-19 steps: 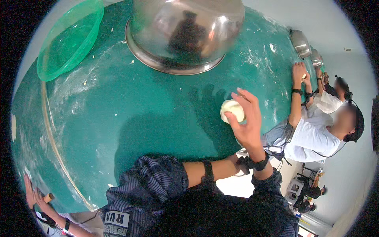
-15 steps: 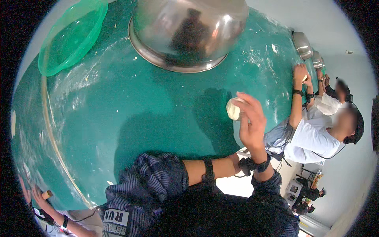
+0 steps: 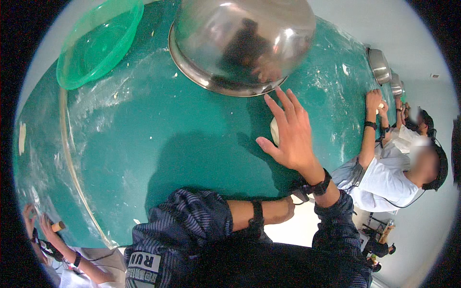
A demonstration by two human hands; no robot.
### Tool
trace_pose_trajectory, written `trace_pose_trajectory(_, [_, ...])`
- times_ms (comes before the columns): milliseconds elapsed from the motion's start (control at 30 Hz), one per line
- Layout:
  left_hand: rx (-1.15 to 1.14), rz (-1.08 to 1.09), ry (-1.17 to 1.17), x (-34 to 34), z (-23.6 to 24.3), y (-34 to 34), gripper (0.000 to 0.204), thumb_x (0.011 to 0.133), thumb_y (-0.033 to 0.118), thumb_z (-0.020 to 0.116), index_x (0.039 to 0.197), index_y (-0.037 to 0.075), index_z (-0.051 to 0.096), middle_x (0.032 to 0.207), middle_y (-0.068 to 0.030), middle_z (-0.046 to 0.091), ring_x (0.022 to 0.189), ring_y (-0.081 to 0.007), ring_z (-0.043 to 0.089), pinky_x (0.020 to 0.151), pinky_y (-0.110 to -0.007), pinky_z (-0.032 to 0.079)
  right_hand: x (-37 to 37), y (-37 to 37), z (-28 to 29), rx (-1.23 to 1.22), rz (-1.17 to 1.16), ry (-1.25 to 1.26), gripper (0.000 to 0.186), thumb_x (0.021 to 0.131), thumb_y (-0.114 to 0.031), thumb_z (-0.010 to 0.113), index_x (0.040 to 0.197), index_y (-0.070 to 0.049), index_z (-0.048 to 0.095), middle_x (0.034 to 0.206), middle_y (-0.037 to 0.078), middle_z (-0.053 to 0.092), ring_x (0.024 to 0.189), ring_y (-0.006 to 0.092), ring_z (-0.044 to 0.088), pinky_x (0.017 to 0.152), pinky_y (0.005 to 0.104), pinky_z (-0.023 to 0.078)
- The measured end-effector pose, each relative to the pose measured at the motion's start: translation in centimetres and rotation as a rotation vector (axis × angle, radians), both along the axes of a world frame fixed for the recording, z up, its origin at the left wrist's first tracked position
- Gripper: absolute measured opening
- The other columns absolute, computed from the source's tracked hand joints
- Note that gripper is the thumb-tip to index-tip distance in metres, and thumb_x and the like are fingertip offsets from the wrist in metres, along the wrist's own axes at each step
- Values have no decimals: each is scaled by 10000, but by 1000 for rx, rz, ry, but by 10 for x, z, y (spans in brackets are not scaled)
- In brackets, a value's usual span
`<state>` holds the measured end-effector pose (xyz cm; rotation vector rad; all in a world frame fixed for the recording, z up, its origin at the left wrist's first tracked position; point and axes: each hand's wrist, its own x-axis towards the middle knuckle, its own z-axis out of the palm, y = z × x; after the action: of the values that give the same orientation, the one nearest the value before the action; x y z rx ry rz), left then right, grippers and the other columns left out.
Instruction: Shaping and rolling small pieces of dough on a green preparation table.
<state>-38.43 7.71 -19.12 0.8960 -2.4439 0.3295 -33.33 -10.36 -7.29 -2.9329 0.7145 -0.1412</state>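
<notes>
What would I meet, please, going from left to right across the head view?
Pale strip → green basin → the person's right hand → nearest small metal bowl → nearer co-worker's black cap.

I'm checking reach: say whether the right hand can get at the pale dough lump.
Probably yes: the open right hand partly hides the pale dough lump, and nothing visible blocks the way.

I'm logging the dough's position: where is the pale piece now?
In the head view, the pale, rounded dough piece is right of centre, partly hidden beneath the wearer's spread right hand, nearer the wearer than the large, shiny steel bowl.
</notes>
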Motion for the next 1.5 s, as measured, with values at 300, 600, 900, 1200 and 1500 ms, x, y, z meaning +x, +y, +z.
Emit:
trace_pose_trajectory(300, [1269,-594,228,49,107,-43,273,1002,308,660,1080,49,694,933,-203,726,921,-440,706,821,-530,559,-9,-82,36,829,-138,-765,474,1046,-428,573,1221,-8,706,1262,166,702,1201,264,644,992,429,508])
trace_pose_trajectory(600, [786,373,919,176,122,-102,190,977,196,708,1107,58,712,1022,-130,726,1021,-338,697,923,-436,543,40,-149,-29,1247,-256,-1110,337,1056,-276,620,754,-134,576,676,-49,511,596,72,438,555,273,326])
trace_pose_trajectory(900, [444,476,385,151,103,-123,767,774,395,886,1440,122,621,1375,-133,622,1289,-372,577,1076,-505,464,47,-142,-27,1229,-269,-1127,410,1066,-331,596,741,-81,600,577,-35,453,485,86,400,482,290,288])
trace_pose_trajectory(1200, [582,456,309,156,114,-116,709,706,334,938,1319,115,654,1227,-128,592,1130,-358,591,1012,-442,509,29,-125,-19,1072,-58,-1113,435,1069,-348,561,768,-41,627,604,15,562,518,112,533,490,282,377])
trace_pose_trajectory(1500, [572,564,721,170,112,-59,651,717,135,933,1252,96,565,1186,-102,676,1053,-356,691,925,-424,582,33,-91,-19,1456,531,-593,408,1038,-367,557,827,-34,661,726,31,643,673,113,641,545,265,469])
